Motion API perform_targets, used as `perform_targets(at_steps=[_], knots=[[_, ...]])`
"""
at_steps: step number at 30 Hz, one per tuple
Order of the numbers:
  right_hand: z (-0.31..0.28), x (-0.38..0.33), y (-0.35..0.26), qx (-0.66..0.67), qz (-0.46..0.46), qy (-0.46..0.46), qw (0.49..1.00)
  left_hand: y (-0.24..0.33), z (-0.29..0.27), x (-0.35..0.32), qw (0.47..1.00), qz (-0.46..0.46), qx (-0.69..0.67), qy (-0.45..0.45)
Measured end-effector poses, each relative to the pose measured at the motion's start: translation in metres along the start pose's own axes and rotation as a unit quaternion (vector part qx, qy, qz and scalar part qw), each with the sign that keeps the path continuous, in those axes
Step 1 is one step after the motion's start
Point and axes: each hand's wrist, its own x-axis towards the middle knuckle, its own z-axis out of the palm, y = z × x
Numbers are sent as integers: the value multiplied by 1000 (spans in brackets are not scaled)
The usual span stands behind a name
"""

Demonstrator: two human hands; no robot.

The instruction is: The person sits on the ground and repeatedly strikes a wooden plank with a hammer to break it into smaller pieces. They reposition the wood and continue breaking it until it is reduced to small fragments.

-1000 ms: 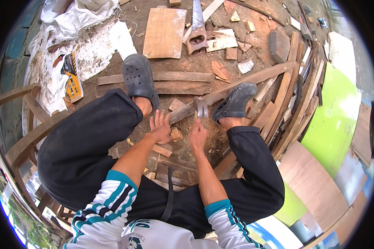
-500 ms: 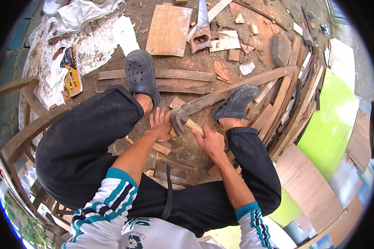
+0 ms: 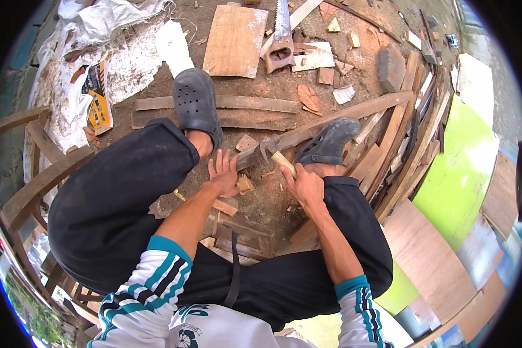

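Note:
My right hand point(image 3: 303, 184) is wrapped round the pale wooden handle of a hammer point(image 3: 283, 164). The hammer's dark metal head is over a long wooden plank point(image 3: 325, 124), which slants from near my left hand up to the right. Beside the plank's lower left end, my left hand point(image 3: 222, 176) lies with its fingers spread; whether its thumb side touches the wood I cannot tell. Small wood offcuts point(image 3: 245, 184) are by that hand, and another block point(image 3: 247, 142) sits just beyond the plank.
My feet in dark clogs point(image 3: 196, 104) flank the work. Ahead are a handsaw point(image 3: 281, 49), a flat board point(image 3: 235, 40) and a grey brick point(image 3: 392, 68). Stacked wood strips point(image 3: 414, 145) and a lime-green panel point(image 3: 461, 168) stand right; a curved wooden frame point(image 3: 43, 180) is left.
My right hand and the hammer have shifted to the right, the hammer's head sliding away from the plank's lower end. My left hand has stayed nearly still.

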Motion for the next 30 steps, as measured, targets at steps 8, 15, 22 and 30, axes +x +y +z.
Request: perform_targets(at_steps=[8, 15, 22, 30], knots=[[29, -40, 6, 268, 143, 117, 946, -6, 23, 7, 997, -3, -9, 73], [-27, -76, 39, 374, 239, 79, 893, 15, 26, -2, 973, -43, -36, 224], [-100, -158, 24, 511, 243, 25, 824, -16, 0, 2, 968, 58, 33, 240], [-77, -211, 20, 559, 241, 42, 792, 1, -36, -68, 953, 119, 10, 277]])
